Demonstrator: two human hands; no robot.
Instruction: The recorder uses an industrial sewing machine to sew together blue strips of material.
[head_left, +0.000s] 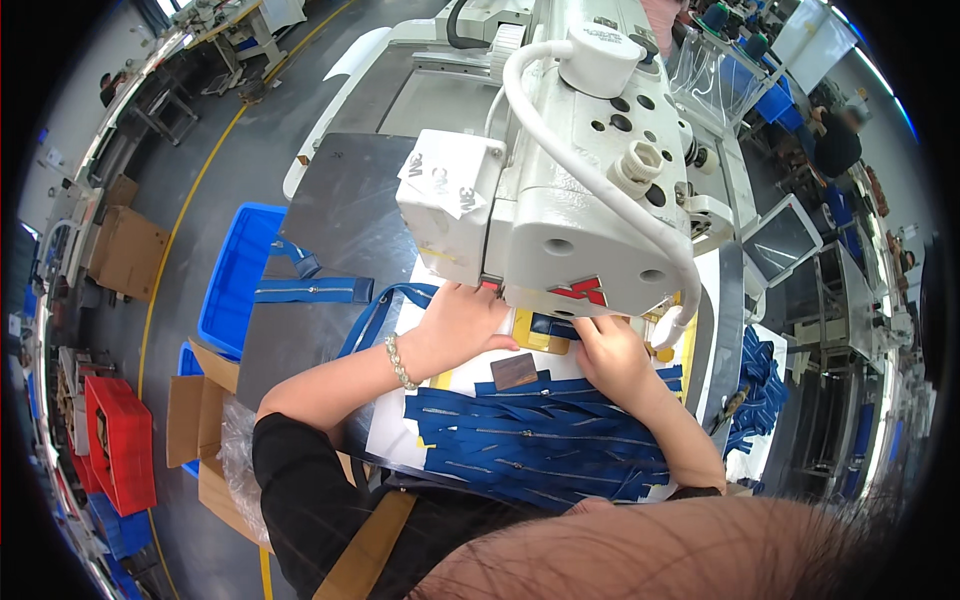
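The blue zipper piece (pixel 553 328) is located in the yellow plate (pixel 541 341), under the front of the white sewing machine (pixel 600 225), between the two hands. Its visible part has its long axis running roughly left to right, dipping slightly toward the right; the far portion is hidden by the machine. From the left hand (pixel 458 325) it lies to the right, with a gap between; from the right hand (pixel 612 355) it lies just to the left, making that hand the nearer. The left hand is palm down, thumb apart from the fingers, fingertips partly obscured; whether it grips anything cannot be determined. The right hand is curled, fingertips at the plate's right side; pinching or mere contact cannot be told. A brown patch (pixel 514 372) lies nearer the wearer, above the zipper pile (pixel 530 445).
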